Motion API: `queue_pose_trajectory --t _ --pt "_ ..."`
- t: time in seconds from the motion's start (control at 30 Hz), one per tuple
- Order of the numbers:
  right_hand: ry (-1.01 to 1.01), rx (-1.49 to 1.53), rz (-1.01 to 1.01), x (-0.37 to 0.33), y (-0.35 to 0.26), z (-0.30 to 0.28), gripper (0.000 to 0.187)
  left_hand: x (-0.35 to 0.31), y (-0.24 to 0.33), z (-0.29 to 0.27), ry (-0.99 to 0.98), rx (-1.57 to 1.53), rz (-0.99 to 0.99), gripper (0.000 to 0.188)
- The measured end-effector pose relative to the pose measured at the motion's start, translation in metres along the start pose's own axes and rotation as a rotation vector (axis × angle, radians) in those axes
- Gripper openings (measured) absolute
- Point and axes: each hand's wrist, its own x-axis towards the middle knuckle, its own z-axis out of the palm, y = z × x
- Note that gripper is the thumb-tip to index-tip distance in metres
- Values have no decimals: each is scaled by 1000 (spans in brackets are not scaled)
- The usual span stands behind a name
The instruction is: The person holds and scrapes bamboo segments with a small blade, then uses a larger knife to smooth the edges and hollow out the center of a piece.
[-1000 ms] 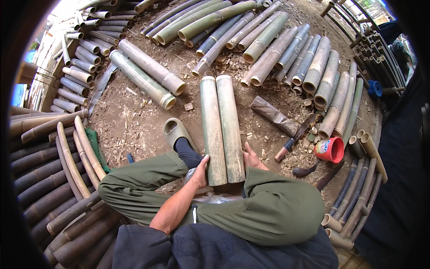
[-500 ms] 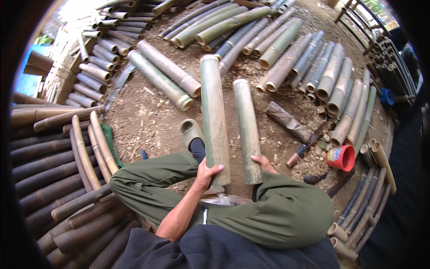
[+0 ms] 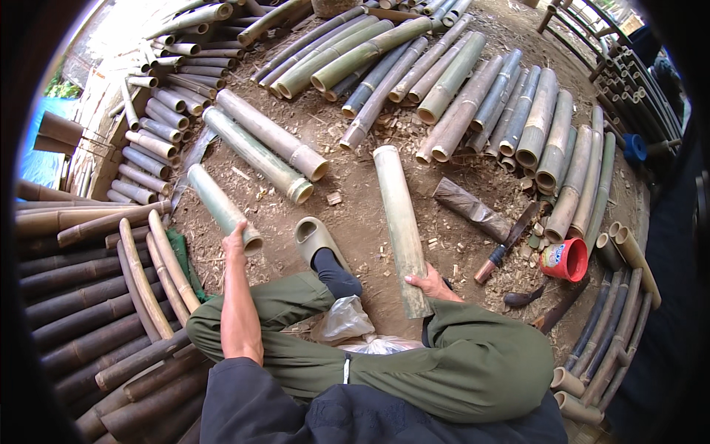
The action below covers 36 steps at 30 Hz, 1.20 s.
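Observation:
My left hand (image 3: pixel 235 243) is wrapped round the near end of a greenish bamboo tube (image 3: pixel 216 198), out to the left beside two longer bamboo tubes (image 3: pixel 259 152) on the dirt. Its open end points back toward me. With my right hand (image 3: pixel 430 284) I grip the lower part of a paler bamboo tube (image 3: pixel 399 214), thumb across its front. That tube leans up and away from my right thigh, and its far rim shows pale cut wood. Most of my right fingers are hidden behind it.
Right of my knee lie a machete (image 3: pixel 506 244), a wrapped dark block (image 3: pixel 473 207), a red tub (image 3: pixel 566 260) and a curved dark blade (image 3: pixel 523 297). Bamboo tubes (image 3: pixel 543 122) line the far side. Dark bamboo poles (image 3: pixel 81 296) are stacked at left. A plastic bag (image 3: pixel 344 320) lies between my legs.
My left hand has carried its bamboo tube from the middle to the far left and tilted it down. The right-hand tube has shifted slightly left, still held.

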Motion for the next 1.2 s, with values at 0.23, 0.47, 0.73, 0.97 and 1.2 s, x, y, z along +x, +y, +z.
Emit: queue_pose_trajectory --t 0.23,0.47,0.73,0.97,1.2 --pt "-73 206 52 -2 -11 2 76 -47 -25 1 -293 -338 37 64" --pt "-91 398 75 -4 -24 7 65 -197 -42 48 -606 -379 -131 80" --pt "-218 603 270 -20 -50 8 58 -310 -94 71 -944 -246 -275 75" --pt "-343 563 268 -22 -47 11 69 -319 -125 66 -978 -113 -331 77" --pt "-337 380 166 -23 -53 15 74 -278 -117 108 -982 -33 -332 74"
